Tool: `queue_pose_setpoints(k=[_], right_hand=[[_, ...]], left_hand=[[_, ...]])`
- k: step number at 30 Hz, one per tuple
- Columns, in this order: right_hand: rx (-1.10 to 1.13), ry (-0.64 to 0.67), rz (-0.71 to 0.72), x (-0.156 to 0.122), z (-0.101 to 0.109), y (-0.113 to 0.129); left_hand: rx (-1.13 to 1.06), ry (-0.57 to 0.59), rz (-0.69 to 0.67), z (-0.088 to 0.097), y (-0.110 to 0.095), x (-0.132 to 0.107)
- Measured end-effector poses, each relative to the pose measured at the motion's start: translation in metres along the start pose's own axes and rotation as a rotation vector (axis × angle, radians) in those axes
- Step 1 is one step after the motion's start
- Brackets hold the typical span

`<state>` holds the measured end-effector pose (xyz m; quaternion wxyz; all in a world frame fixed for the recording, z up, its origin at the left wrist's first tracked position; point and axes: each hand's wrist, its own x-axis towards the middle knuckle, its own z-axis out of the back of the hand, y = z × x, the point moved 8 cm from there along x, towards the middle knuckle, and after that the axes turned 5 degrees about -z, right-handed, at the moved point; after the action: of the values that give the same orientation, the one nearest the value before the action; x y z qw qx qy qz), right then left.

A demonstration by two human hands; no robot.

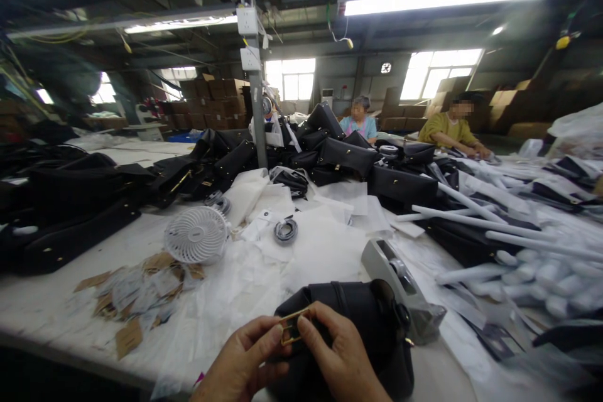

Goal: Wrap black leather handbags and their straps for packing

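A gold-coloured buckle (288, 326) is pinched between my two hands, at the near edge of the table. My left hand (252, 352) grips its left side with thumb and fingers. On its right side, the thumb and forefinger of my right hand (336, 345) press against it. Just behind and under my hands lies a black bag (367, 308), partly hidden by my right hand. Whether a strap runs through the buckle I cannot tell. A grey tape dispenser (400, 289) stands against the far right side of the bag.
A white fan (196, 234) and brown cardboard tags (129, 336) in clear plastic lie at left. Behind are a coiled grey cord (285, 232) and heaped black bags (346, 157). White rolls (541, 282) fill the right. Two people sit across the table, one in a yellow top (445, 130).
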<state>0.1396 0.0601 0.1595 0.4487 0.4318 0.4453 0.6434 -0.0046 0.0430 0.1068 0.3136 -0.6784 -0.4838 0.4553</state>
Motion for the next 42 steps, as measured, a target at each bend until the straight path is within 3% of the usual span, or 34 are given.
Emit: queue_pose_setpoints(k=[13,21,28,32,36,39,42], right_hand=[[0.077,0.061,0.004,-0.002,0.000,0.007],[0.039,0.096,0.022,-0.002,-0.002,0.005],[0.088,0.272,0.029,-0.002,0.012,0.010],[0.109,0.380,0.019,-0.001,0.016,0.013],[0.110,0.343,0.042,0.004,0.012,0.017],[0.134,0.299,0.072,0.005,0.008,0.026],[0.166,0.282,0.043,0.006,0.007,0.031]], left_hand=[[0.010,0.165,0.109,-0.011,-0.008,-0.012],[0.087,0.145,0.140,-0.009,-0.012,-0.011],[0.145,0.146,0.135,-0.013,-0.022,-0.018],[0.132,0.173,0.101,-0.017,-0.025,-0.020],[0.086,0.149,0.067,-0.016,-0.023,-0.014],[0.109,0.084,-0.100,-0.009,-0.035,-0.006],[0.325,0.086,-0.307,-0.005,-0.052,-0.005]])
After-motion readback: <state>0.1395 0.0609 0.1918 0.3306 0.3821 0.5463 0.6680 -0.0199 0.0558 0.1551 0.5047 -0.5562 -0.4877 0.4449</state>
